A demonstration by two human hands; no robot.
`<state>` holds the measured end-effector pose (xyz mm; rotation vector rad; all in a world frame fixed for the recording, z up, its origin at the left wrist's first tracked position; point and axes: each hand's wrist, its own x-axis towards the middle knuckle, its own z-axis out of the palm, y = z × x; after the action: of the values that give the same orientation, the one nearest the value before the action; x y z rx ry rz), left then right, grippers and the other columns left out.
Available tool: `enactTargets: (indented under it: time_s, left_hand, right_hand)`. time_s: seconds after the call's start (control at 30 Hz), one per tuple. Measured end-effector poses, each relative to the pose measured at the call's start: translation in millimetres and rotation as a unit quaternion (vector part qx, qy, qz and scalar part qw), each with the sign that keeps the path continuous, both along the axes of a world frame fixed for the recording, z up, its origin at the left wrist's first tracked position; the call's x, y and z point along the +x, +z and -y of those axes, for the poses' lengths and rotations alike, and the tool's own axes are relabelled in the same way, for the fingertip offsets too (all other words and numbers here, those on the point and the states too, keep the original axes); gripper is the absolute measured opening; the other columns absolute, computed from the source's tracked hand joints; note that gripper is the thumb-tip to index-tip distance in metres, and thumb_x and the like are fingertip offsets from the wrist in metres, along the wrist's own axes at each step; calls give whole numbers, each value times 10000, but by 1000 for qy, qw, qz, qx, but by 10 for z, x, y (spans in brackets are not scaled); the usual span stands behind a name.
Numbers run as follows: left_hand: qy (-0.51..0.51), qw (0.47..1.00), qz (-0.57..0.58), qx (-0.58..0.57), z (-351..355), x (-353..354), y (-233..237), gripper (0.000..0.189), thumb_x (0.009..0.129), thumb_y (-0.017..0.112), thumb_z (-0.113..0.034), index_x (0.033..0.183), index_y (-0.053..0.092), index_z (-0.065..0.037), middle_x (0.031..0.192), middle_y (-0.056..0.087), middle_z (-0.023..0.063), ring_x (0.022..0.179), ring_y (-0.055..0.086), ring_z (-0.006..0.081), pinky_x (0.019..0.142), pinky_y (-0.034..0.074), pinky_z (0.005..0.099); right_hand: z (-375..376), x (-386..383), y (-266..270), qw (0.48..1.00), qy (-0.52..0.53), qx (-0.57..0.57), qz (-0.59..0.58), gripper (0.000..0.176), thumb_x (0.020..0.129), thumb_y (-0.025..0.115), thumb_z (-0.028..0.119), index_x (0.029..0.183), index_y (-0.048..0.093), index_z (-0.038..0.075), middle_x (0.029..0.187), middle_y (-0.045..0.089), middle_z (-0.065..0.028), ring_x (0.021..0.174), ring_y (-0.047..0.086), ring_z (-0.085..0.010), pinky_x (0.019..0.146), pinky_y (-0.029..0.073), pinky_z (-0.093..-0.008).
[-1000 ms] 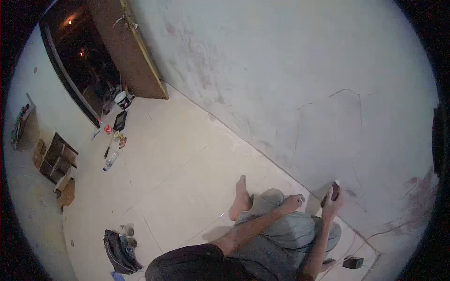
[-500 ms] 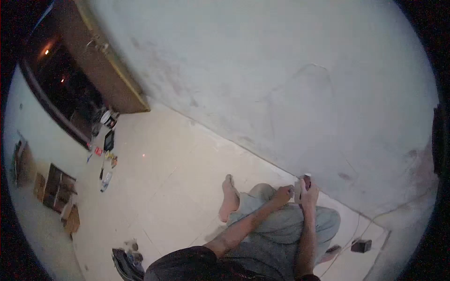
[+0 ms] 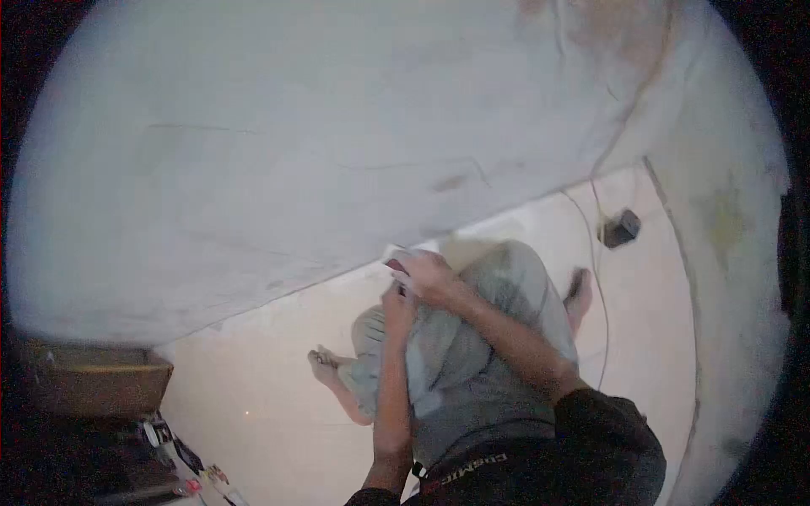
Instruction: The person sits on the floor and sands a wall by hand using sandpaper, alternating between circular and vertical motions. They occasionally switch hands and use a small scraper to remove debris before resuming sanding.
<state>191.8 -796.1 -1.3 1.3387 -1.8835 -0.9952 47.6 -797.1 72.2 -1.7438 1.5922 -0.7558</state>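
Observation:
Low against the wall, my right hand is closed around a dark red handle with a flat pale edge, which looks like a putty knife. Just below it, my left hand is closed too, its fingers close to the right hand. Something small and dark shows at its fingertips, too blurred to name. Both hands are over my bent legs, beside the foot of the pale wall.
A black box lies on the floor to the right, near a thin cable. The brown door stands at the lower left, with several small items on the floor beside it. My bare foot rests on the pale tiles.
My view has swung right along the wall, so the door moved to the lower left and the black box came up. The hands have come closer together, the right still holding the red-handled tool.

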Motion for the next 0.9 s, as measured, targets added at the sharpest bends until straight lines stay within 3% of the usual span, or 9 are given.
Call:
enactTargets:
  time_s: [0.17, 0.23, 0.3, 0.4, 0.47, 0.5, 0.6, 0.67, 0.9]
  left_hand:
    - [-6, 1000, -3, 24, -43, -79, 246, 239, 819, 566, -138, 973, 592, 43, 793, 651, 187, 677, 618, 251, 641, 462, 361]
    - [-1, 1000, -15, -18, -39, -101, 247, 239, 826, 576, -150, 969, 592, 41, 786, 653, 177, 672, 616, 261, 639, 464, 364]
    - [-11, 1000, 1, -11, -63, -103, 269, 236, 842, 574, -163, 967, 588, 37, 769, 647, 171, 664, 613, 256, 625, 461, 370]
    - [15, 999, -5, 28, -49, -101, 202, 231, 851, 572, -163, 972, 583, 33, 755, 639, 170, 652, 610, 249, 616, 459, 371]
    - [24, 999, 28, -13, -37, -84, 119, 228, 856, 577, -158, 981, 585, 32, 742, 633, 167, 636, 604, 241, 605, 456, 368]
    - [21, 999, 31, -12, -42, -91, 159, 228, 856, 577, -158, 981, 585, 32, 742, 633, 167, 636, 604, 241, 605, 456, 368]
    - [10, 999, 2, 51, -52, -87, 237, 241, 863, 576, -156, 1019, 591, 28, 763, 635, 172, 639, 596, 249, 607, 455, 367]
    - [-27, 998, 39, 37, -38, -45, 238, 365, 854, 570, -199, 1141, 557, 26, 954, 633, 190, 854, 616, 277, 741, 485, 370]
    - [14, 991, 130, 27, -71, -84, 223, 391, 832, 560, -176, 1174, 550, 15, 1093, 595, 233, 982, 573, 379, 838, 466, 429]
  right_hand:
    - [70, 46, -390, 999, 22, -24, -38, 333, 897, 529, 311, 1125, 547, 69, 1024, 596, -166, 996, 571, -348, 878, 448, -445]
    - [51, 28, -360, 992, 38, -90, -78, 314, 897, 534, 300, 1107, 552, 69, 1036, 596, -147, 1003, 571, -338, 882, 449, -436]
    - [15, 0, -309, 996, 14, -78, -32, 292, 900, 533, 289, 1085, 557, 65, 1043, 598, -138, 1013, 570, -332, 880, 452, -434]
    - [0, -32, -236, 992, 59, -89, -68, 281, 899, 538, 288, 1061, 566, 60, 1046, 596, -143, 1018, 570, -332, 887, 449, -437]
    - [10, -14, -204, 993, 9, -114, -14, 233, 877, 553, 231, 914, 630, 14, 919, 598, -165, 854, 603, -331, 753, 511, -426]
    - [9, -20, -186, 994, 5, -112, -12, 233, 877, 553, 231, 914, 630, 14, 919, 598, -165, 854, 603, -331, 753, 511, -426]
    - [24, -36, -190, 997, 42, -32, -48, 274, 886, 561, 264, 1033, 577, 33, 1047, 592, -164, 1003, 580, -334, 850, 475, -432]
    - [51, -7, -293, 998, 34, -61, -3, 291, 883, 569, 266, 1026, 573, 13, 1038, 595, -174, 985, 588, -344, 834, 486, -432]
    - [60, -9, -271, 999, 28, -37, -3, 290, 879, 575, 258, 1019, 576, 4, 1033, 595, -180, 968, 591, -352, 838, 485, -440]
